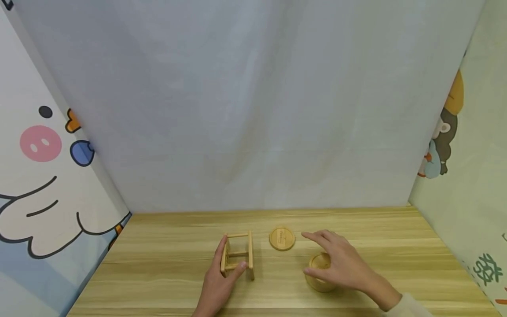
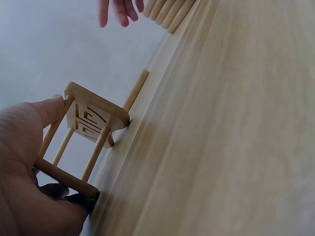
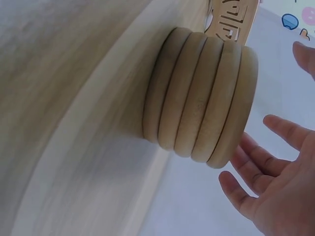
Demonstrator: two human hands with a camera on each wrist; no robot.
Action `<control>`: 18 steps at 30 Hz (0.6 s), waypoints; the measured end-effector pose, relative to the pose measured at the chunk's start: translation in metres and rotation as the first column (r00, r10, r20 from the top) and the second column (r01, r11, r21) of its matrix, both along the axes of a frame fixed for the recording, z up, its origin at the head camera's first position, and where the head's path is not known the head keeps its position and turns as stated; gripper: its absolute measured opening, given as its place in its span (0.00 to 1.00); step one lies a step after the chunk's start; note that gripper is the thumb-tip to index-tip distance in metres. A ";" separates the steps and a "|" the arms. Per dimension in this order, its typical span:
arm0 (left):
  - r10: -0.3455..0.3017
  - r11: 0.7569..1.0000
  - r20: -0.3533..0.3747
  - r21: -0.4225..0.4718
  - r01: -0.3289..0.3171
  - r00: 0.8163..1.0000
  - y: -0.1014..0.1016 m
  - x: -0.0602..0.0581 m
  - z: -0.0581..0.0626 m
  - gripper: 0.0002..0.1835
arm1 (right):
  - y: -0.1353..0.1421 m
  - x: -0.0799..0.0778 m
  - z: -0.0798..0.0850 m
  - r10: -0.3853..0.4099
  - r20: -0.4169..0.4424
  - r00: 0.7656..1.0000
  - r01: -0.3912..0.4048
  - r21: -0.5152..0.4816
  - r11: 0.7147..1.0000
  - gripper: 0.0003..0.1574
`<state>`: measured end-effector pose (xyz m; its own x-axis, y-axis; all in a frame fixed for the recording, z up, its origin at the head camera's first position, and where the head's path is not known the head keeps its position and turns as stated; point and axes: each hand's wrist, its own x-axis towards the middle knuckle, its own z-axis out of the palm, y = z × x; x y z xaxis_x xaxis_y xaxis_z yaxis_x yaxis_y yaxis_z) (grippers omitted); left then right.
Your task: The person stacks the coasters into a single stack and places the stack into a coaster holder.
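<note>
My left hand (image 1: 218, 281) grips a small wooden coaster holder (image 1: 251, 251), its thumb on one side and fingers on the other. In the left wrist view the holder (image 2: 93, 114) has a panel with cut-out lines, joined by round rods, and it stands on the table. A stack of round wooden coasters (image 1: 320, 285) sits under my right hand (image 1: 344, 259). That hand's fingers are spread; in the right wrist view they are beside the top of the stack (image 3: 197, 101), and whether one touches it I cannot tell. A single coaster (image 1: 282, 238) lies flat between holder and stack.
The light wood table (image 1: 166, 264) ends at a grey-white cloth (image 1: 253, 110) behind. Printed cartoon panels stand at the left (image 1: 39, 185) and right (image 1: 459, 185).
</note>
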<state>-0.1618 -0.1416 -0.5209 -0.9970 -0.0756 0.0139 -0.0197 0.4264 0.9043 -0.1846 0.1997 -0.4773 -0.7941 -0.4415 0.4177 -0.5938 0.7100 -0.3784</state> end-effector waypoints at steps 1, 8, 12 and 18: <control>0.000 1.000 0.000 0.000 0.000 1.000 0.000 0.000 0.000 0.51 | -0.001 0.000 0.000 -0.004 -0.003 1.000 0.004 -0.004 1.000 0.48; 0.002 1.000 -0.002 -0.015 -0.002 1.000 -0.001 -0.001 -0.003 0.52 | -0.008 -0.001 0.004 -0.013 -0.001 1.000 0.013 -0.027 1.000 0.49; 0.004 1.000 -0.003 -0.018 -0.004 1.000 -0.001 -0.002 -0.003 0.52 | -0.013 -0.003 0.003 -0.020 0.023 1.000 0.021 -0.036 0.999 0.49; 0.004 1.000 -0.004 -0.011 -0.004 1.000 -0.001 -0.002 -0.004 0.52 | -0.018 -0.007 0.001 -0.033 0.037 0.999 0.034 -0.035 0.999 0.49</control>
